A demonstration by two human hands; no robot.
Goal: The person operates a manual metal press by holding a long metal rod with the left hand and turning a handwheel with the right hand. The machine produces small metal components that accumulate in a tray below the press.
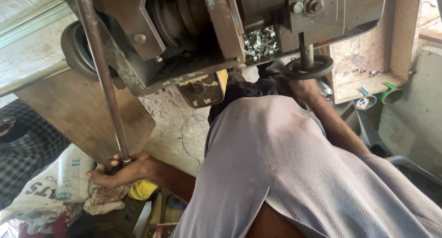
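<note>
While the person leans over a knee in pale grey trousers (294,173), the left hand (120,170) sits low at the near left, fingers (115,163) curled tight round the bottom end of a long, thin, dull steel lever rod (105,77). Grip looks full, thumb side hidden.

The right hand (307,90), with a red thread at the wrist, reaches further in under a round dark metal press foot (309,68) on the old rusty grey iron machine (193,31). Its fingers are hidden behind the foot and the knee, so whether they are open or closed cannot be told.

For a good stroke, judged from this: keep the left grip low on the rod for leverage, pull steadily along the rod's swing, and keep the right fingers clear of the foot.

Beside the left hand, lower left, lies a white woven sack with blue and grey print (60,183), with a crumpled yellow cloth (142,189) just right of it. Further back, a heap of small shiny metal rings (260,42) sits in the machine's opening. Far right, a green plastic cone (391,94) and a blue-rimmed cone (366,101) lie below a chipboard shelf (363,86).
</note>
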